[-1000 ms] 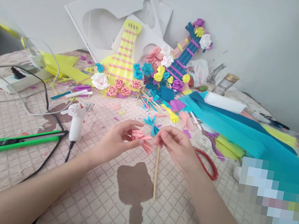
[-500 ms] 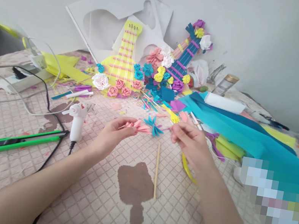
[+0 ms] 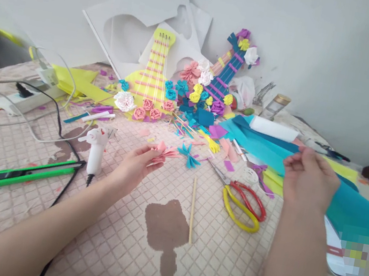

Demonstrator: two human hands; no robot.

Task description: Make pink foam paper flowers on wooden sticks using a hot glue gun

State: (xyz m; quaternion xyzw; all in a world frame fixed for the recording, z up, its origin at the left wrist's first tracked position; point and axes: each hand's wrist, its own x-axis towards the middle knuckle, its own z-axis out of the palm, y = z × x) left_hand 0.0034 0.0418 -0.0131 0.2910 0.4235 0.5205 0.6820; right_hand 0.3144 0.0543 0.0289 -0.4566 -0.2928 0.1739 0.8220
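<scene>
One pink pleated paper [image 3: 168, 152] is pinched by the left hand [image 3: 135, 162], its spreading judged incomplete; just beyond those fingertips, a blue paper flower [image 3: 189, 156] seems formed. Finger closure of the right hand [image 3: 308, 181] cannot be told.

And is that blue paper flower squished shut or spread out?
Spread out: the blue paper flower fans its pointed ends different ways, beside the pink paper in the left hand.

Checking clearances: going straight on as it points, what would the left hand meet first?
Most likely the blue folded paper, just past the tips of the pink folded paper that the left hand holds; depth is unclear, so it might pass above.
</scene>
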